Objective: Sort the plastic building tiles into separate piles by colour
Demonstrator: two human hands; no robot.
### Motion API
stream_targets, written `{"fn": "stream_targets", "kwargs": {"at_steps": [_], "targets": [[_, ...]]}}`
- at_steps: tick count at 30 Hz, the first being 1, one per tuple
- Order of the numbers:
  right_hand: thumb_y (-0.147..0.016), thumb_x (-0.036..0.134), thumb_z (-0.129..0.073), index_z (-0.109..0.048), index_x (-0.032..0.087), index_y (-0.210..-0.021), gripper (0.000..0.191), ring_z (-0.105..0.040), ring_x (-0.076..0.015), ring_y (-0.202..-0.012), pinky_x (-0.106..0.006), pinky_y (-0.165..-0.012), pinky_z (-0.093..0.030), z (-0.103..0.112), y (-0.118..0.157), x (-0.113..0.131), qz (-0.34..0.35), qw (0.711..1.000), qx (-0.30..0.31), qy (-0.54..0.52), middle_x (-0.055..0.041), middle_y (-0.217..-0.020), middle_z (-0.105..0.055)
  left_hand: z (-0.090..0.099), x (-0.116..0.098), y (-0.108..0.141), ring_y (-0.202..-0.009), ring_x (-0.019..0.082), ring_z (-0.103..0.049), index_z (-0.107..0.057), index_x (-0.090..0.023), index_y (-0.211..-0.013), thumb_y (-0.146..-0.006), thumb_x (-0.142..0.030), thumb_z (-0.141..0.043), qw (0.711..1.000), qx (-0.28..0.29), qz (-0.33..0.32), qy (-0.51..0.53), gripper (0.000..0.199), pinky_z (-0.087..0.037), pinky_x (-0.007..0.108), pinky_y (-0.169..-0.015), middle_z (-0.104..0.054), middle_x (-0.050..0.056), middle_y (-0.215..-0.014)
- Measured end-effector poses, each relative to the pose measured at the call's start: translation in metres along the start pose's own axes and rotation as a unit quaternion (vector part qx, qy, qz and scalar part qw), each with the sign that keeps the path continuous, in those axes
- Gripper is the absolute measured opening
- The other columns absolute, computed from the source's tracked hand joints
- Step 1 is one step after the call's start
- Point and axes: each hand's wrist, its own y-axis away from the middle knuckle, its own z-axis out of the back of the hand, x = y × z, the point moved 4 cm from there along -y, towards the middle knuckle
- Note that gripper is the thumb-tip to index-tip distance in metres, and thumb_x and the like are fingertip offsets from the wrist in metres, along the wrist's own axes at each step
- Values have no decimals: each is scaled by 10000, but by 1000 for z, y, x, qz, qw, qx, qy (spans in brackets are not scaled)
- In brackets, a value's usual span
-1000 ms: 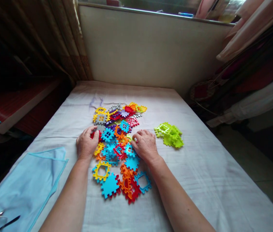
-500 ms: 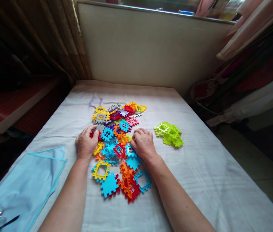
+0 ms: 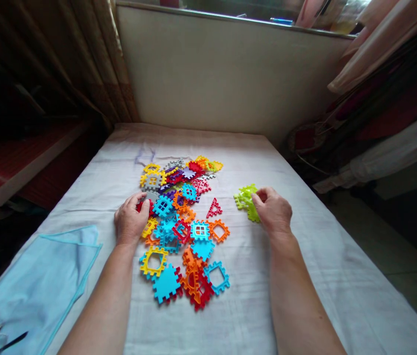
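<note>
My left hand (image 3: pixel 132 217) lies at the left edge of a mixed pile of toothed plastic building pieces, fingers curved and thumb apart, beside a dark red piece (image 3: pixel 151 207). My right hand (image 3: pixel 273 209) is over a small group of lime-green building pieces (image 3: pixel 245 199) on the right. Its thumb and fingers are pinched together at a green piece, mostly hidden by the hand. In the pile between my hands are a blue window piece (image 3: pixel 200 230), an orange frame piece (image 3: pixel 219 230) and a red triangle piece (image 3: pixel 214 208).
The pieces lie on a bed-like surface with a pale sheet (image 3: pixel 315 276). A light blue cloth (image 3: pixel 56 276) with eyeglasses (image 3: pixel 7 340) on it is at the lower left. A pale wall panel (image 3: pixel 208 74) stands behind; hanging clothes (image 3: pixel 386 113) are at the right.
My right hand has moved right from the mixed pile to the green group, uncovering the red triangle and orange frame. The green bit near its fingers is gone from the pile. My left hand stays put.
</note>
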Motion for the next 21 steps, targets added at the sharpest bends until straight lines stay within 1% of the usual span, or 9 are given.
{"fn": "stream_targets", "kwargs": {"at_steps": [3, 7, 9, 12, 14, 16, 17, 19, 21], "targets": [[-840, 376, -583, -711, 218, -890, 209, -598, -189, -664, -279, -603, -360, 6, -6, -18, -31, 999, -24, -12, -43, -799, -723, 0, 0, 0, -1042, 254, -676, -710, -239, -1080, -854, -355, -531, 1000, -6, -4, 3, 311, -493, 390, -961, -736, 68, -1136], [-834, 396, -557, -720, 219, -877, 244, -587, -199, -673, -295, -619, -382, 5, -9, -32, -59, 998, -18, -4, -46, -786, -704, -1, 2, -1, -1044, 265, -678, -713, -237, -1083, -850, -380, -527, 1000, -4, -7, 5, 331, -496, 403, -954, -736, 74, -1142], [-828, 394, -550, -724, 214, -871, 255, -593, -212, -714, -307, -647, -409, 4, -10, -35, -57, 998, -23, 4, -61, -808, -696, -1, 3, -1, -1043, 268, -680, -715, -237, -1080, -845, -384, -529, 1000, -8, -5, 4, 333, -498, 408, -949, -737, 76, -1141], [-831, 363, -527, -731, 192, -899, 274, -610, -245, -823, -343, -728, -455, 5, -10, -29, -24, 998, -59, 9, -105, -910, -697, -1, 5, -1, -1037, 265, -681, -718, -242, -1069, -840, -381, -535, 1000, -13, -9, 6, 325, -504, 404, -939, -740, 73, -1133], [-846, 336, -511, -728, 179, -920, 278, -617, -264, -892, -371, -799, -473, 4, -6, -16, 15, 997, -73, -3, -130, -973, -695, -1, 5, -1, -1031, 261, -682, -719, -243, -1062, -838, -379, -538, 1000, -17, -13, 10, 318, -506, 399, -936, -742, 71, -1124], [-861, 310, -507, -722, 177, -914, 259, -619, -270, -943, -387, -870, -475, -3, 2, 7, 81, 994, -63, -35, -135, -990, -697, -1, 4, -1, -1028, 261, -683, -720, -242, -1056, -838, -379, -536, 1000, -19, -14, 15, 317, -506, 403, -940, -743, 71, -1119], [-867, 300, -510, -720, 182, -911, 245, -621, -267, -963, -388, -901, -471, -8, 8, 22, 124, 989, -47, -58, -131, -996, -700, -1, 4, 0, -1026, 263, -684, -721, -242, -1055, -839, -382, -533, 1000, -19, -13, 16, 319, -506, 408, -944, -744, 73, -1117], [-882, 288, -520, -723, 201, -937, 227, -622, -253, -1010, -381, -951, -462, -21, 22, 55, 215, 971, -4, -108, -117, -1037, -708, -2, 4, 0, -1026, 266, -685, -721, -241, -1055, -839, -388, -529, 1000, -20, -8, 19, 324, -505, 417, -950, -744, 74, -1113], [-900, 315, -549, -718, 219, -1065, 255, -608, -248, -1107, -385, -996, -452, -36, 37, 88, 280, 948, 42, -144, -106, -1181, -691, -2, 4, -1, -1018, 263, -688, -722, -241, -1052, -838, -393, -528, 999, -21, -3, 26, 326, -510, 416, -947, -745, 73, -1104]]}}
